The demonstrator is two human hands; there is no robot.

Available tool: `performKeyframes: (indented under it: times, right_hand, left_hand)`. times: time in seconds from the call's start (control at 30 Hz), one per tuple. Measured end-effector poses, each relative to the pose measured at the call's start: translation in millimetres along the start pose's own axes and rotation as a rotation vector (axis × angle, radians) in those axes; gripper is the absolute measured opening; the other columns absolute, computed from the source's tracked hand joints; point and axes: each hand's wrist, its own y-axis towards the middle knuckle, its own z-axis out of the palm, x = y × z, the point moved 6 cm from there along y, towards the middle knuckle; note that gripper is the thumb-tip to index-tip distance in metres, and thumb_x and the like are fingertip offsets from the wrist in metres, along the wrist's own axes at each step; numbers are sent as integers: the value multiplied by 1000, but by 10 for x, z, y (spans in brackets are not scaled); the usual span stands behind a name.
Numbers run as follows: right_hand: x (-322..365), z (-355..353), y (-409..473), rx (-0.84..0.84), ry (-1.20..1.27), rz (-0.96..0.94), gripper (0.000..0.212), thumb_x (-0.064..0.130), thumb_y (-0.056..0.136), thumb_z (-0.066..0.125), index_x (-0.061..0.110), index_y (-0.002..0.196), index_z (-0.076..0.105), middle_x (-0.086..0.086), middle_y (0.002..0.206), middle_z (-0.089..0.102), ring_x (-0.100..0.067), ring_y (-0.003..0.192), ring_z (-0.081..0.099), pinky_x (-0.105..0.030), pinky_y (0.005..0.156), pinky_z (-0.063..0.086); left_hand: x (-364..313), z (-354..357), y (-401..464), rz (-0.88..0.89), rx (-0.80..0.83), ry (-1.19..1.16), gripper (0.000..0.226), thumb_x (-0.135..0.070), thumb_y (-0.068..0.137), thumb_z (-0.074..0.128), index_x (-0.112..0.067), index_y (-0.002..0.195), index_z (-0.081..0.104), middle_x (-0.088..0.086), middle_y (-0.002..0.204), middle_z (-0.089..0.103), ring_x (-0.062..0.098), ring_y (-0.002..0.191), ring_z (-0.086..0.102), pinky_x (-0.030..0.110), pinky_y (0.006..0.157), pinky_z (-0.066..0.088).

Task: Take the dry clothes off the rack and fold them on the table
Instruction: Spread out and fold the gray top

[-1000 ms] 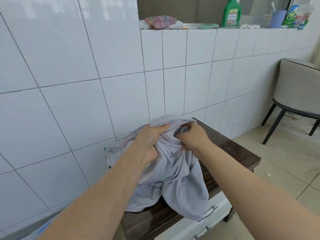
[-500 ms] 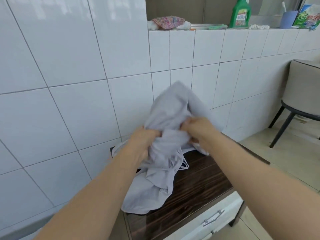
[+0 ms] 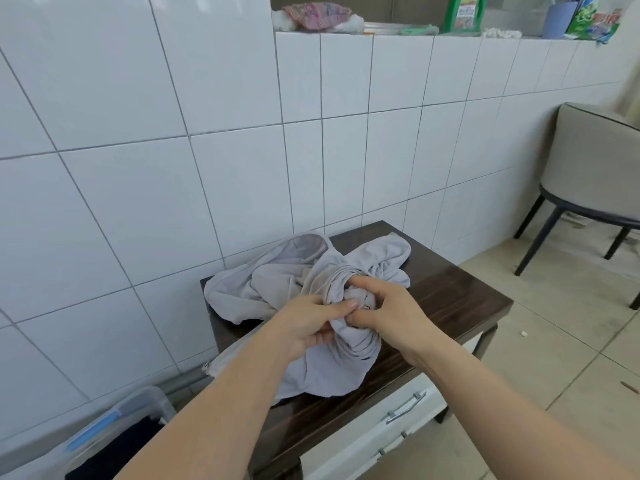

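Cloth: a pale grey piece of clothing (image 3: 304, 289) lies in a crumpled heap on the dark wooden table (image 3: 450, 292). It is not folded. One part spreads out toward 10 o'clock, another puffs up toward 1 o'clock, and a loose flap hangs toward 6 o'clock, near the front edge of the table.
Bunch: the middle of the cloth is gathered into a tight twist, right between the two hands.
Left hand: the left hand (image 3: 304, 323) sits at 9 o'clock of the bunch. Its fingers are curled and squeeze the cloth. The thumb lies on top, with its tip touching the twist.
Right hand: the right hand (image 3: 391, 310) sits at 3 o'clock of the bunch. Its fingers curl round the twist and pinch it. One finger lies over the top and the thumb presses from below.
Gap: the fingertips of both hands are very close, with only the bunch of cloth between them.
Table: it stands against the white tiled wall (image 3: 138, 168). A white drawer with a metal handle (image 3: 405, 407) is under the top.
Box: a clear plastic box (image 3: 114, 434) with dark cloth inside stands on the floor at 8 o'clock of the table.
Chair: a beige chair (image 3: 595, 174) with dark legs stands at 3 o'clock, well apart from the table.
Ledge: a green bottle (image 3: 464, 12) stands on the ledge at 12 o'clock.
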Motion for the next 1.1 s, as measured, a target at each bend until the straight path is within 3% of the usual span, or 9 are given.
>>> performKeyframes:
  times: [0.13,0.27,0.37,0.47,0.6,0.7,0.83,0.97,1.1]
  right_hand:
    - [-132,-386,-56,-386,-387,85,27,0,84,59,24,83,73,3,90,66,-16,87,62,-18,70,47]
    - [-141,-213,-43,-306,-837,42,35,0,90,46,17,111,69,-6,104,48,-20,90,52,-23,71,35]
    - [-145,-5,-13,-179,-139,198,39,-11,83,44,4,115,61,-19,105,61,-20,93,57,-26,79,45]
    - [-175,98,-38,-172,667,377,26,-14,86,50,-2,104,64,-19,107,67,-29,95,65,-41,89,52]
    - [-181,66,-136,-171,787,433,16,-8,87,56,2,87,68,-11,83,70,-24,79,64,-37,80,52]
    - [-164,-51,-174,-160,295,305,30,-11,83,52,9,71,70,2,67,65,-11,69,57,-20,67,47]
    - [-146,-46,-116,-168,-814,82,23,15,86,57,23,102,71,1,90,65,-17,87,59,-22,71,43]
    - [-123,-14,-39,-131,-854,114,45,37,74,75,17,113,61,-2,104,65,-22,101,59,-26,74,42]
    - [-43,15,-106,-126,-391,82,23,10,75,70,14,97,70,-1,92,68,-20,92,62,-22,73,48]
  left_hand:
    - [-57,-145,9,22,-77,-338,10,2,89,61,-3,98,59,10,91,69,19,80,66,26,59,58]
    - [-73,-59,29,34,-57,-638,26,11,90,41,5,107,60,21,107,66,32,93,64,41,80,56]
    - [-89,100,-64,60,-27,-525,21,-4,80,53,2,92,69,19,94,70,32,89,63,42,90,49]
    - [-112,-72,-120,177,-212,115,8,-9,76,75,-14,79,69,4,79,70,19,78,64,31,78,51]
    - [105,-326,-101,-18,-216,-226,17,-10,88,67,-5,104,67,15,96,69,27,89,64,43,81,54]
    - [145,-297,-125,-123,-137,-673,14,0,98,46,1,100,60,17,95,64,30,86,61,45,76,51]
    - [47,-36,-159,-63,-49,-561,22,1,97,42,5,91,63,16,90,67,27,79,62,39,71,53]
    - [20,54,-159,79,-80,-66,31,-11,68,81,-2,96,68,10,85,72,23,79,66,32,73,54]
    - [-42,-217,-125,167,-378,287,10,-11,80,72,-8,87,65,1,75,60,17,72,56,29,67,48]
